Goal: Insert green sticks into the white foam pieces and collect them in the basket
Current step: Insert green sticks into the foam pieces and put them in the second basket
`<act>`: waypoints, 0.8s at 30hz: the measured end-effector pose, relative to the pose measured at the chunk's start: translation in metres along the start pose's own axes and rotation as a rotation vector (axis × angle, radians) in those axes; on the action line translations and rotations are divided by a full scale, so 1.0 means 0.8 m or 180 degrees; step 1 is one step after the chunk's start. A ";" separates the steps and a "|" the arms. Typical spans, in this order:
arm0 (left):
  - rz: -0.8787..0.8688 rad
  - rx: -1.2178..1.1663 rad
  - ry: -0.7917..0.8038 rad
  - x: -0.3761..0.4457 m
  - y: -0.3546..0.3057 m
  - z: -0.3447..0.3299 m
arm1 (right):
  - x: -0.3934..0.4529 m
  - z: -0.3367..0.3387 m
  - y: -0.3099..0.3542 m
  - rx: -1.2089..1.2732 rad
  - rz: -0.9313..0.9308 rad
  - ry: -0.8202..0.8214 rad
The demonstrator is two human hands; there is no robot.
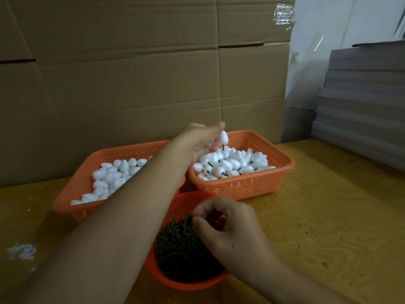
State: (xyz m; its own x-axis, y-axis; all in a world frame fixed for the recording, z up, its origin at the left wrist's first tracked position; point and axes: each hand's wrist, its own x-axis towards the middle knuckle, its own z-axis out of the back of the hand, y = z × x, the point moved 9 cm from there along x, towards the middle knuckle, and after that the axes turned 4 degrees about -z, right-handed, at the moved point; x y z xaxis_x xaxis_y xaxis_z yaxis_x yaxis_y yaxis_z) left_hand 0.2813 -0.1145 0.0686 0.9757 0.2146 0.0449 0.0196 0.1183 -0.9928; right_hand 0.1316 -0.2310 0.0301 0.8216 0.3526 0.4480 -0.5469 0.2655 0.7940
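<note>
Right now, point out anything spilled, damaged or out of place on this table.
One thing stands out: a patch of white crumbs lies loose on the wooden table at the near left, outside the left basket. They look like foam bits, though I cannot be sure. The baskets sit upright.

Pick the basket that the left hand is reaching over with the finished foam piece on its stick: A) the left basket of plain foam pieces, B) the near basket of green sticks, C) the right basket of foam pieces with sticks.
C: the left hand has the stuck foam piece above the right basket, where green stems show among the white pieces.
</note>
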 end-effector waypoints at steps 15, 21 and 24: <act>0.0683 0.3950 0.0758 -0.037 0.099 0.210 | -0.005 -0.008 0.004 -0.0062 -0.0004 0.0152; 0.0307 0.3065 0.0724 -0.026 0.089 0.177 | -0.003 -0.004 0.002 -0.0048 -0.0039 0.0108; 0.0168 0.3196 0.0960 -0.024 0.092 0.153 | -0.002 -0.003 0.001 -0.0034 -0.0018 0.0106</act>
State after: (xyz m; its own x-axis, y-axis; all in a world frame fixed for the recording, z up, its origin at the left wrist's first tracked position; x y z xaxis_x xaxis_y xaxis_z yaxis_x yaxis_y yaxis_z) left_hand 0.2377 0.0085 0.0080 0.9867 0.0087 -0.1624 -0.0800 0.8953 -0.4382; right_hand 0.1293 -0.2289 0.0291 0.8189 0.3807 0.4294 -0.5441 0.2771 0.7919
